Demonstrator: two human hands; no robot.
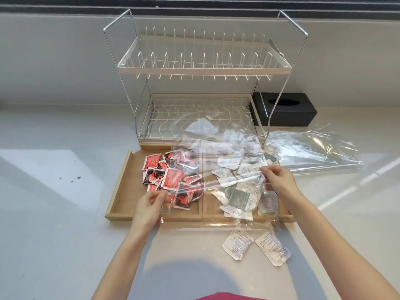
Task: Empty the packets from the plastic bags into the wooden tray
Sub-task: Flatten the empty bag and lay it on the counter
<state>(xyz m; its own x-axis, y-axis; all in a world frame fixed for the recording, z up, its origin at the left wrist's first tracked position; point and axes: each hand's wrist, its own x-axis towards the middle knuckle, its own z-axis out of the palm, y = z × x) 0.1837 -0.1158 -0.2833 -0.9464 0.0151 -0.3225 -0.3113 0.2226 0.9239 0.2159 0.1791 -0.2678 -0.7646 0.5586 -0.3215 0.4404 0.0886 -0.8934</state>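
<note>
**Both hands hold a clear bag over the divided tray**

The left hand (151, 201) reaches forward from the lower left with its forearm bare, thumb and curled fingers pinching one edge of a clear plastic bag (218, 152). The right hand (279, 180) comes in from the lower right, a little farther forward than the left, and its fingertips pinch the bag's opposite edge. Between the two hands the film is stretched in a band and billows away from the person, blurred and glossy, with pale packets showing through it (how many remain inside cannot be told).

Below and between the hands lies the wooden tray (123, 187), a low box with a central divider. The compartment just beyond the left hand holds a heap of red packets (164, 176), printed in red, black and white. The compartment under the right hand holds white and grey packets (238, 198), loosely piled and partly veiled by the film. Nearer the person than the right hand, two white packets (256, 247) lie on the counter (54, 213), outside the tray.

Beyond the right hand, a second clear bag (313, 150) lies flat on the counter. Past both hands stands a two-tier wire dish rack (203, 68), with a black tissue box (285, 109) beside it
</note>
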